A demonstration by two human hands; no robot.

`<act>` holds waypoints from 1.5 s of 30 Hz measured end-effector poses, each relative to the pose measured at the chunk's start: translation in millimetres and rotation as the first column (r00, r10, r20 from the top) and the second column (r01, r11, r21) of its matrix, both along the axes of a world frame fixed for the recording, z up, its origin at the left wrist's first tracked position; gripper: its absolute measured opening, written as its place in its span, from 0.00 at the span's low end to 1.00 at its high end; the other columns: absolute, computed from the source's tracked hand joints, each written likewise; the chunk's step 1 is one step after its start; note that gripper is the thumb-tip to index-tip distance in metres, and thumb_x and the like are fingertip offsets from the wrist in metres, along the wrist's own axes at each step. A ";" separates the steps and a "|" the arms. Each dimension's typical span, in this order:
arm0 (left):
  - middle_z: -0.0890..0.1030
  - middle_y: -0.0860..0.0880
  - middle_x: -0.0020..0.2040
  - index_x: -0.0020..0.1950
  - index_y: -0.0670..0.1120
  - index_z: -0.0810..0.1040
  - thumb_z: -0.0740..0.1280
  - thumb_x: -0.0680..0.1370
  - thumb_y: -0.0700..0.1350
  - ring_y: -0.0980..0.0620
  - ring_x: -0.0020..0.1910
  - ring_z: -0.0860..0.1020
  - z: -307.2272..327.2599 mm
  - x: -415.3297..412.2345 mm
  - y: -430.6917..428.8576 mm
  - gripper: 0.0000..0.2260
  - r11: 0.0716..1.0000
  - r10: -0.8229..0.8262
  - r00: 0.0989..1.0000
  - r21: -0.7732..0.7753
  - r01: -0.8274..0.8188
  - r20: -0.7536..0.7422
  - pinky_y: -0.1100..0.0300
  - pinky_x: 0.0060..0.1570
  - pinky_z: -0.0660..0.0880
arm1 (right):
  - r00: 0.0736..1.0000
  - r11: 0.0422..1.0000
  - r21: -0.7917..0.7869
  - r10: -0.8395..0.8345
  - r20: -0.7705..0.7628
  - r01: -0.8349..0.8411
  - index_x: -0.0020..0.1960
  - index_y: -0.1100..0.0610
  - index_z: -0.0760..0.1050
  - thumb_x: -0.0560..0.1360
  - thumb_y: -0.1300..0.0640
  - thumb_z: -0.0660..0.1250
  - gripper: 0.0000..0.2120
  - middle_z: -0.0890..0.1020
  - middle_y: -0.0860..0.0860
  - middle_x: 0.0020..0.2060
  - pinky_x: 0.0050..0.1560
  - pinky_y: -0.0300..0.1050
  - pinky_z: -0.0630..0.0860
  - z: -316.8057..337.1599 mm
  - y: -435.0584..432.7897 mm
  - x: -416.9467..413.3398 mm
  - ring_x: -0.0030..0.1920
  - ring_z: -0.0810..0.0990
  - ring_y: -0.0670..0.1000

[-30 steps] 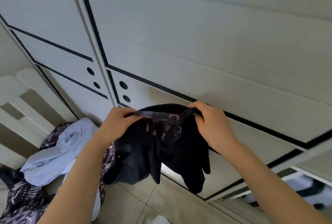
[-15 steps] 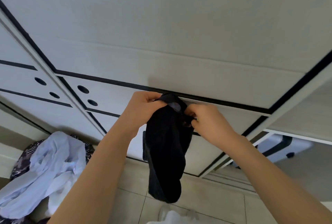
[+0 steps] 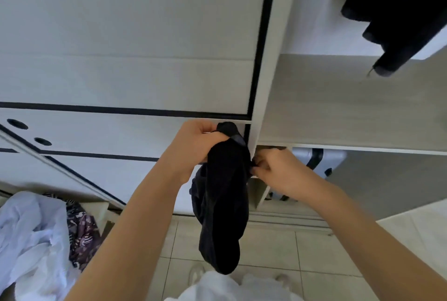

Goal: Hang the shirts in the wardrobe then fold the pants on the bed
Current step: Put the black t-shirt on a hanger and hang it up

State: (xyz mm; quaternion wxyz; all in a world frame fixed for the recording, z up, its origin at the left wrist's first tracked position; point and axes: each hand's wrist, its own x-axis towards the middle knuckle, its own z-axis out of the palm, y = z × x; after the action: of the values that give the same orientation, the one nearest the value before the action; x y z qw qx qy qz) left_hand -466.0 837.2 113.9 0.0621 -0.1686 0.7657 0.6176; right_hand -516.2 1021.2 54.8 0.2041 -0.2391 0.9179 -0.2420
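Observation:
A black garment [image 3: 223,201] hangs bunched in front of me, between both hands. My left hand [image 3: 193,146] grips its top edge in a fist. My right hand [image 3: 273,170] pinches the cloth at its right side. Behind them stands the white wardrobe [image 3: 145,34] with black trim; its right section is open [image 3: 338,102]. A dark garment [image 3: 401,13] hangs inside at the top right. No hanger shows in the black garment.
A heap of white cloth [image 3: 29,240] and patterned purple cloth [image 3: 82,230] lies at the lower left. A pale suitcase [image 3: 316,163] stands in the wardrobe's lower part. Tiled floor [image 3: 278,247] lies below, with my shoes by the lower edge.
The view has swung right, so the open wardrobe section and the hanging dark garment now show. The black garment, spread wide a second ago, hangs gathered into a narrow bundle between my hands.

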 end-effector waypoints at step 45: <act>0.71 0.57 0.25 0.35 0.53 0.74 0.74 0.74 0.47 0.64 0.24 0.72 59.7 -142.1 219.9 0.11 0.793 -0.498 0.801 -0.549 0.264 -0.333 0.72 0.26 0.63 | 0.938 0.813 -0.514 -0.344 -0.045 0.274 0.53 0.56 0.71 0.73 0.59 0.72 0.12 0.77 0.53 0.39 0.38 0.39 0.74 129.4 186.8 -112.8 0.37 0.76 0.48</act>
State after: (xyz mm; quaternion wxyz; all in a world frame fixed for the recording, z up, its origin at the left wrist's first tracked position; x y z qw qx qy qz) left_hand -608.1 1057.1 173.6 -0.0380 0.1361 0.9032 0.4053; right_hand -629.0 1208.0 184.3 0.0299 -0.1471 0.8619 -0.4843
